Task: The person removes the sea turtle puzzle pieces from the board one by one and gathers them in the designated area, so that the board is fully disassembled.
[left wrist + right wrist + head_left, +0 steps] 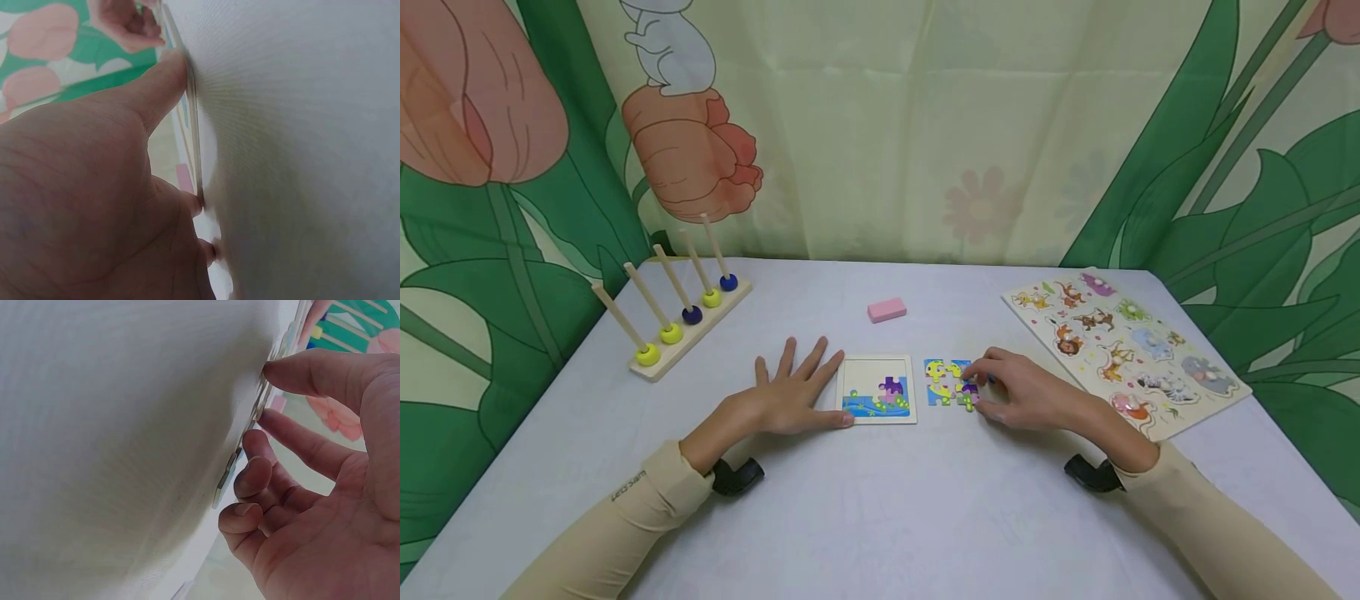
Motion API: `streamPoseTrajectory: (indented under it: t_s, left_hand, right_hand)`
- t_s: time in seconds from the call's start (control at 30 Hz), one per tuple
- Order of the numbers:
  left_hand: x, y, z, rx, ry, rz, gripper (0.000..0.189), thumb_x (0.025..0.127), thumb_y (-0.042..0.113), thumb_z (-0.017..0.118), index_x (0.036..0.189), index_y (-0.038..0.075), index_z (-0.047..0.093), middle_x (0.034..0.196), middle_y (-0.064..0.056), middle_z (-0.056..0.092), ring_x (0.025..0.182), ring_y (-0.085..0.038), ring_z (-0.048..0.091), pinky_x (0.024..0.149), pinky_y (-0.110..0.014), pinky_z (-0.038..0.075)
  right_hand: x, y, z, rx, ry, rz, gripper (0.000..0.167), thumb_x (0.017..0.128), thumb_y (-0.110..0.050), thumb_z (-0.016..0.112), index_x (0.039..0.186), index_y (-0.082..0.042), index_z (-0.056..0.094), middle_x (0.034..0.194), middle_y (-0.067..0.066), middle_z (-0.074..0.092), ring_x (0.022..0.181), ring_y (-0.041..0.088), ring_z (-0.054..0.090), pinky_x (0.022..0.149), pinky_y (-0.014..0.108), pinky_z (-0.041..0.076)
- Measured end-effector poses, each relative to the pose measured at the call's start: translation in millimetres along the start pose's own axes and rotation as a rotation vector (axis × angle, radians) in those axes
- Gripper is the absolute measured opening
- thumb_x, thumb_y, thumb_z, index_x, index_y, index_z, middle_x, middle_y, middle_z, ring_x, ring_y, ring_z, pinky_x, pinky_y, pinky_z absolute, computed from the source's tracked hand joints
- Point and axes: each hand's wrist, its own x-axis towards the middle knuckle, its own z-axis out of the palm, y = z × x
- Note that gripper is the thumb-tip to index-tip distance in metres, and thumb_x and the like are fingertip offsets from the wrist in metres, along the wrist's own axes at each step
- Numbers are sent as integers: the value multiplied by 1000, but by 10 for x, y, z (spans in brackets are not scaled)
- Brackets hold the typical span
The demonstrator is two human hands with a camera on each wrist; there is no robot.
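Loose jigsaw pieces (pixel 937 394) lie just right of a partly filled puzzle tray (pixel 863 372), where the right hand (pixel 1021 389) sets thumb and forefinger slightly apart; whether they pinch one, I cannot tell. The left hand (pixel 786 401) spreads wide, thumb on the tray's rim. Picking out a piece seems the step in hand, calling next for a light edge grip.

Your head cam looks fwd/down over the table (pixel 880 517); your wrist cams, close-up & turned sideways, look low across it. Both wrist views share your R hand (pixel 1024 390).
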Motion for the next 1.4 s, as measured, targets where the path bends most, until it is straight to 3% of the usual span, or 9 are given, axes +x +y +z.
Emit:
streamPoseTrajectory:
  t_s: [0.8,1.13,1.4]
  left_hand:
    - [-7,11,7,5,-7,5,110,88,86,55,171,35,4,180,0,-16,161,-47,-27,115,-88,-11]
    - [-22,9,-7,3,-11,-4,110,89,86,55,171,36,3,180,1,-18,161,-47,-29,116,-87,-12]
    - [-9,-1,0,5,-10,4,111,88,87,54,171,35,3,180,0,-17,161,-47,-28,115,-88,-12]
  right_hand:
    - [0,-19,-16,-3,11,-11,34,94,-19,77,128,-16,72,109,-1,65,92,14,54,80,29,45]
    - [270,-293,23,76,-19,-82,34,95,-15,74,129,-12,73,112,5,65,92,18,57,80,27,49]
    - [524,-522,120,69,-71,-106,36,97,-19,72,132,-13,71,119,4,65,96,17,58,86,31,51]
